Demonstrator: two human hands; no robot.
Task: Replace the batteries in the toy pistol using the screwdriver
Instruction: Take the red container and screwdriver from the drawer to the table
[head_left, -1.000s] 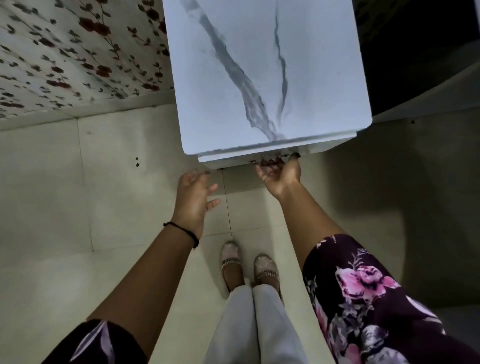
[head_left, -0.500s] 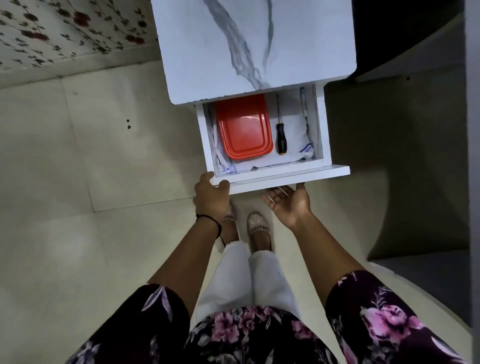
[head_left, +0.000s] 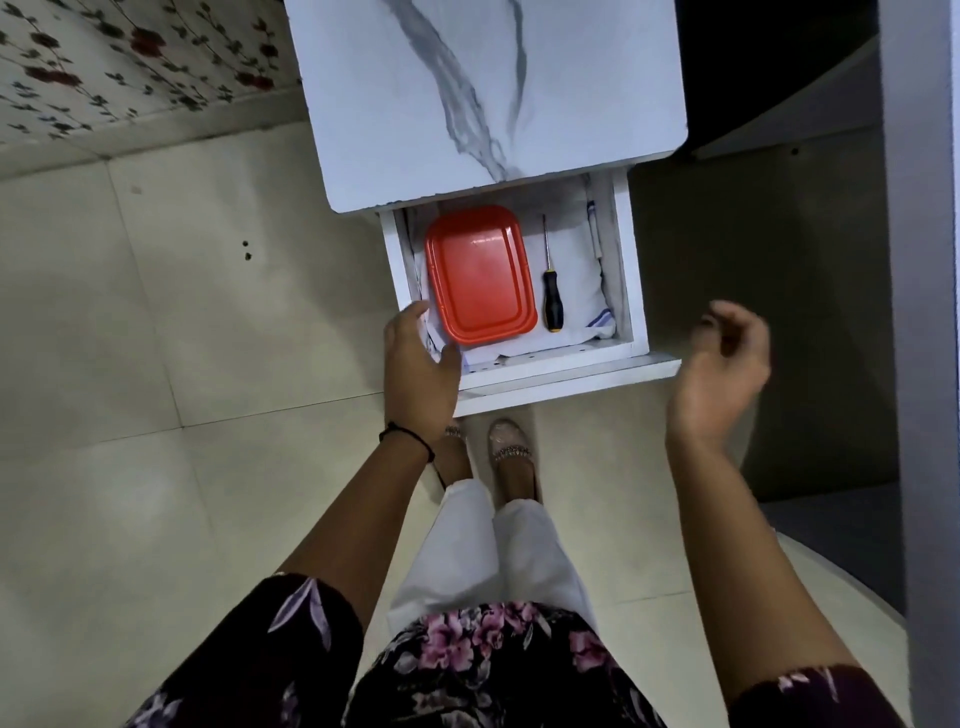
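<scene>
A white drawer stands pulled out from under a marble-patterned table top. Inside, on a white cloth, lie a red lidded plastic box and, to its right, a screwdriver with a black handle and yellow end, tip pointing away from me. My left hand reaches over the drawer's front left corner, fingers relaxed beside the red box, holding nothing. My right hand hovers in the air to the right of the drawer, fingers loosely curled and empty. No toy pistol or batteries are visible.
The table stands on a pale tiled floor. A floral-patterned wall runs at the upper left. A dark recess and a grey vertical panel lie to the right. My feet are directly under the drawer front.
The drawer has been pulled open. My left hand moved up from the drawer front to beside the red box. My right hand let go of the drawer and swung out to the right.
</scene>
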